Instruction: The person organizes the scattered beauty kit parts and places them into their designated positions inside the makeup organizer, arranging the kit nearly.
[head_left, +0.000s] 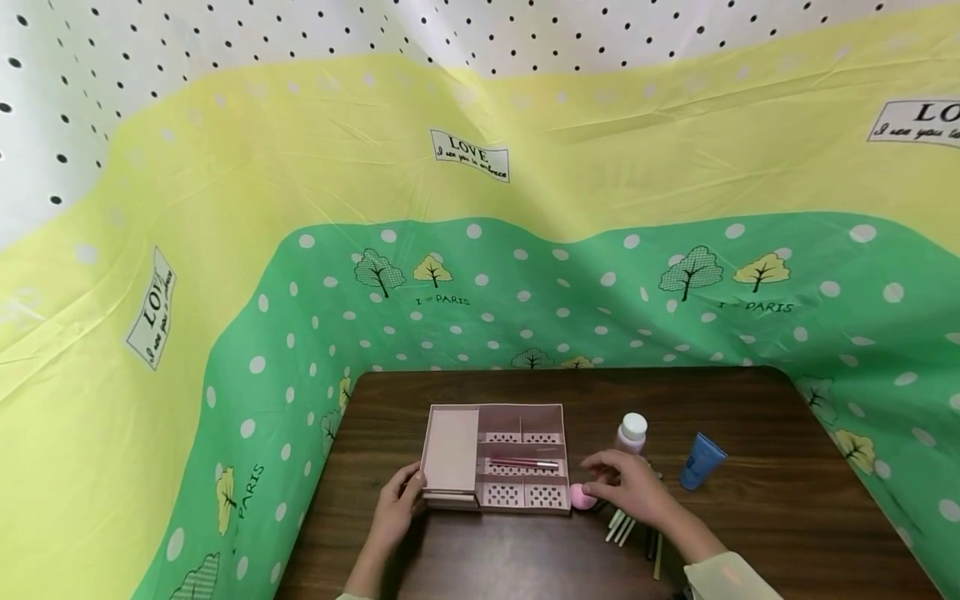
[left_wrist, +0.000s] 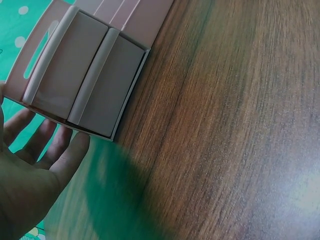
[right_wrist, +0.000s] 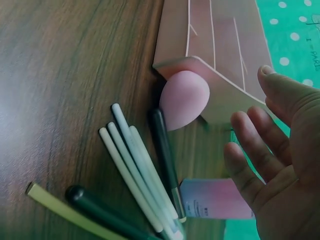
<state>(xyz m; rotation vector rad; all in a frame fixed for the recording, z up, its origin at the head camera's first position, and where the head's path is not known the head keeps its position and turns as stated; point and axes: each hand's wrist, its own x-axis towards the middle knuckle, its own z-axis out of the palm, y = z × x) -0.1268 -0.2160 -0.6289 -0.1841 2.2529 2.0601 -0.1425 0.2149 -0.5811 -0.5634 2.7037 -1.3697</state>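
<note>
A pink desk organizer (head_left: 452,450) with drawers on its left side and open compartments on its right stands on the table. My left hand (head_left: 395,506) rests against its left side, fingertips along the edge in the left wrist view. Inside the middle compartment lie slim dark-pink sticks (head_left: 522,463). Just right of the organizer sits a pink makeup sponge (right_wrist: 185,97). Near it, my right hand (head_left: 632,487) hovers with fingers loosely bent, and nothing shows between them in the right wrist view. White-handled sticks (right_wrist: 137,175) and a black-handled brush (right_wrist: 162,155) lie beside the sponge.
Behind the right hand stands a bottle with a white cap (head_left: 633,427). A blue tube (head_left: 702,462) is farther right. A green stick (right_wrist: 65,207) and another black handle (right_wrist: 100,210) lie nearer the front. Patterned cloth (head_left: 525,292) surrounds the wooden table (head_left: 765,500).
</note>
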